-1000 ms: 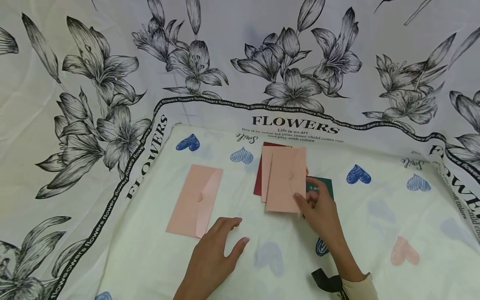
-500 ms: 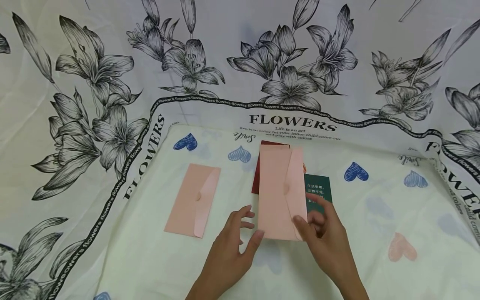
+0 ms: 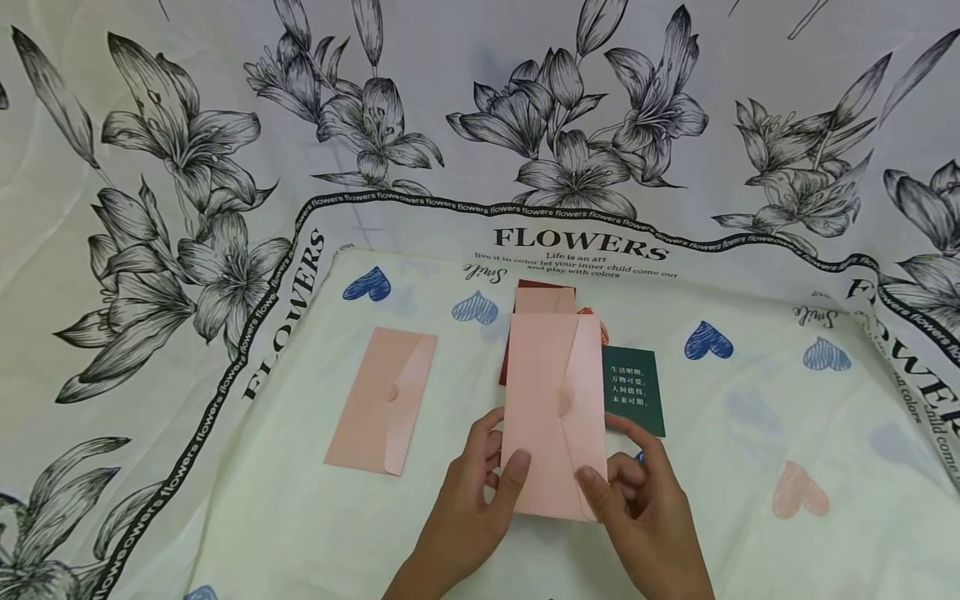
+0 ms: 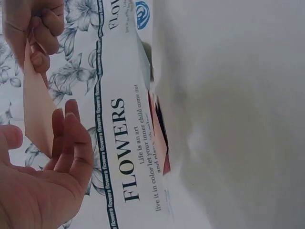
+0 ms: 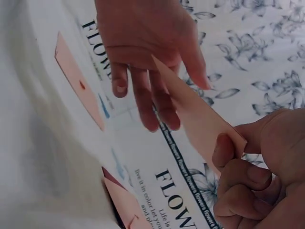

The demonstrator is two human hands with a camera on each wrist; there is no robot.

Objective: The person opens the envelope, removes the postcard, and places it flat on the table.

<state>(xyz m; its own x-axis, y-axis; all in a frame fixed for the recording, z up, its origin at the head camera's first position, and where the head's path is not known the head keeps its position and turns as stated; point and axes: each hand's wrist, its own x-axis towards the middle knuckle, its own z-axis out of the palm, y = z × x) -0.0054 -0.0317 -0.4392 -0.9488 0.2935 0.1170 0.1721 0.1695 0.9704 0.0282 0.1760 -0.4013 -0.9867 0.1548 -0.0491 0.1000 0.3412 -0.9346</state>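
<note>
A pink envelope [image 3: 551,400] with its flap side up is held above the bed by my right hand [image 3: 645,517], thumb in front and curled fingers behind its right edge. My left hand [image 3: 480,500] is around the envelope's left edge. In the right wrist view, the left hand's [image 5: 147,62] fingers are fairly straight and its thumb stands apart from the paper. Behind the held envelope, a second pink envelope [image 3: 540,298] lies over a dark red card [image 3: 547,284], both largely hidden. Right of them lies a dark green card [image 3: 633,392] with white writing.
Another pink envelope [image 3: 381,400] lies alone to the left. Everything rests on a pale sheet [image 3: 285,517] with heart prints. A white floral cloth [image 3: 420,50] with a black lettered border rises behind.
My right hand has lifted the pink envelope off the pile and brought it nearer. My left hand has moved right to the envelope's left edge. More of the green card shows.
</note>
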